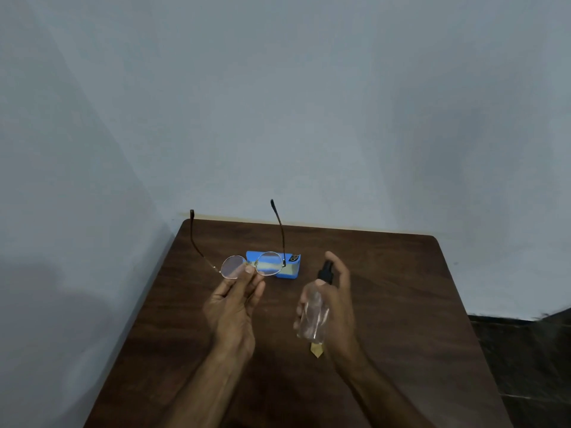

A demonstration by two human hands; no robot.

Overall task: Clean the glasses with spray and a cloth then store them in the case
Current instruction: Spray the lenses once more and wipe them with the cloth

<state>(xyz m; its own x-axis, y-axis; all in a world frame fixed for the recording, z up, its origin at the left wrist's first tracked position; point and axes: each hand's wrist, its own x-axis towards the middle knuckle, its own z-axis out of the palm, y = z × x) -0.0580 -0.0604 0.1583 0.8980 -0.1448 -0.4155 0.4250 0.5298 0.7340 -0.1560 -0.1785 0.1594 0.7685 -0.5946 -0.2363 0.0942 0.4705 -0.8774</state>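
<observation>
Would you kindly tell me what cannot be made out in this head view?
Case: head view, partly behind the glasses; print too small to read.
Yellowish item on the table: head view, mostly hidden by the bottle and right hand; cloth or not, unclear.
Bottle's fill level: head view, too blurred to tell.

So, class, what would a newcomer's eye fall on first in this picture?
The round wire-rimmed glasses, pinched at the bridge by the left hand, arms open. Beside them the right hand grips a clear spray bottle. A bright blue case lies behind on the dark table.
</observation>
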